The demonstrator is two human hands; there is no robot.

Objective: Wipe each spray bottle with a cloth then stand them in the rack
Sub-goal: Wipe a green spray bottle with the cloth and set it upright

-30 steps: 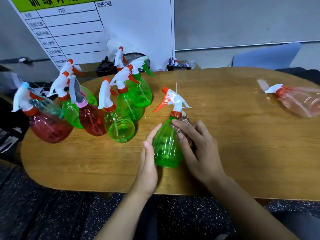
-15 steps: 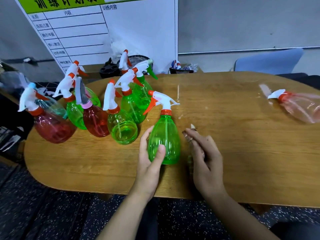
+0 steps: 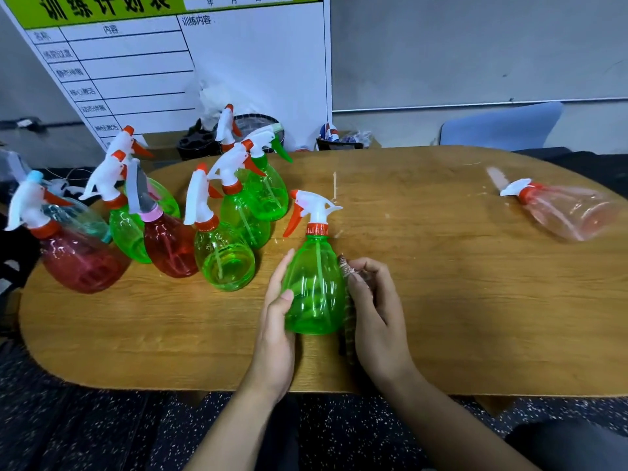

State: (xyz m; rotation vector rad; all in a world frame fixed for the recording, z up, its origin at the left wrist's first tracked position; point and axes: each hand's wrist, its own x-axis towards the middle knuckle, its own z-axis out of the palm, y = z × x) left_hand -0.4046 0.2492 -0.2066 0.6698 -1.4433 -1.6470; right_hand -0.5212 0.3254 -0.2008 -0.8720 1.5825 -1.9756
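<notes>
We see a green spray bottle standing upright near the front edge of the wooden worktop. The left hand grasps its left side, thumb on the front. The right hand clutches a striped cloth against its right side. A pink bottle lies far right.

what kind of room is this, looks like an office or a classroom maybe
Probably an office or training room, not a home. A whiteboard printed with a ruled chart leans on the wall, a blue chair stands behind the long wooden table, and many spray bottles are set out in a group.
</notes>
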